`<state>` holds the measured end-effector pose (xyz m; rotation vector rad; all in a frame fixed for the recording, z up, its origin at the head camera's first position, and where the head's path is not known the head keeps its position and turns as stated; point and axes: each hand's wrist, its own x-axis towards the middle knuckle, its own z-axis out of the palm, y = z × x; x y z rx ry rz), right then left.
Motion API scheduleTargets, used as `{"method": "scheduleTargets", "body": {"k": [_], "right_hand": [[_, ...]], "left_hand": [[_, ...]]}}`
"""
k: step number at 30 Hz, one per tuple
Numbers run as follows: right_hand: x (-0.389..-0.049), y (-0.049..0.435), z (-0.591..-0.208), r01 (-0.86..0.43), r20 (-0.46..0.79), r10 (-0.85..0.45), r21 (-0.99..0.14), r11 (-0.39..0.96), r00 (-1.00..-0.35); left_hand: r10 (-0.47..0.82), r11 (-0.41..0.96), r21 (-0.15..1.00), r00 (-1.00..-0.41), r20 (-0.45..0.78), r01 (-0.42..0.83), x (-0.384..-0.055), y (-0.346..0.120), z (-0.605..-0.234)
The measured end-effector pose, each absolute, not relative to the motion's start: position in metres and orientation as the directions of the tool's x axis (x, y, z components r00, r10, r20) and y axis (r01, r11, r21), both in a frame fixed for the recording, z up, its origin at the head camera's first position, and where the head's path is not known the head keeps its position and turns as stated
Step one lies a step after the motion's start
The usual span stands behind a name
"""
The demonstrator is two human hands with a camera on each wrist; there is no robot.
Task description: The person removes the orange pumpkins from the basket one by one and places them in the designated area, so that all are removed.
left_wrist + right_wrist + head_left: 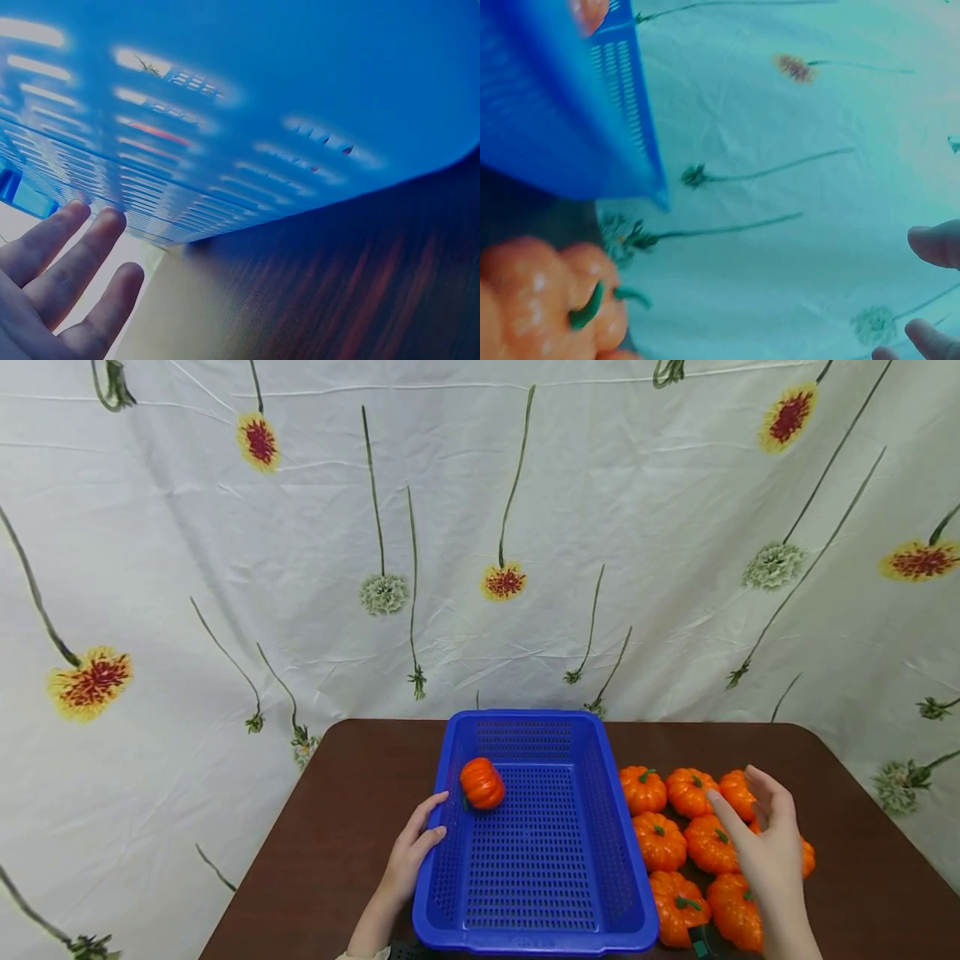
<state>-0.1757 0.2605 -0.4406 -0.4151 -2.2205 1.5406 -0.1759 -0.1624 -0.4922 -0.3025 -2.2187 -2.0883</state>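
A blue plastic basket [525,943] with slotted walls and floor stands on the table. Inside it, near the left wall, one small orange pumpkin [482,783] lies tipped on its side. My left hand [412,847] touches the basket's left rim; in the left wrist view its fingers [79,247] extend loosely along the outer wall. Right of the basket, several orange pumpkins [658,841] with green stems sit close together. Over their right side hovers my right hand [768,839], thumb and fingers spread apart, holding nothing. It hides part of the pumpkins behind it.
The dark brown table [352,793] has rounded far corners. A white cloth [450,510] printed with flowers hangs behind it. The pumpkins stand right against the basket's right side. A small dark object [701,941] shows by the front pumpkins.
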Motion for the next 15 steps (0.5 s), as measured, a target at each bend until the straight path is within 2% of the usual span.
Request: {"method": "scheduleTargets", "body": {"k": [3,6,12,15], "right_hand": [[-0.193,0.263,-0.451,-0.069,0.241,0.396,-0.913,0.401,-0.886],[-0.194,0.247,-0.432,-0.145,0.285,0.337,-0.911,0.385,-0.897],[-0.176,0.201,-0.367,-0.143,0.224,0.243,-0.940,0.310,-0.944],[-0.176,0.189,-0.354,-0.143,0.206,0.202,-0.946,0.291,-0.957]], "left_hand": [[0.087,0.057,0.979,-0.978,0.190,0.196,-0.176,-0.163,-0.492],[0.084,0.058,0.981,-0.980,0.182,0.187,-0.177,-0.163,-0.493],[0.087,0.062,0.981,-0.980,0.177,0.182,-0.178,-0.164,-0.494],[0.089,0.064,0.980,-0.979,0.184,0.190,-0.178,-0.163,-0.493]]}}
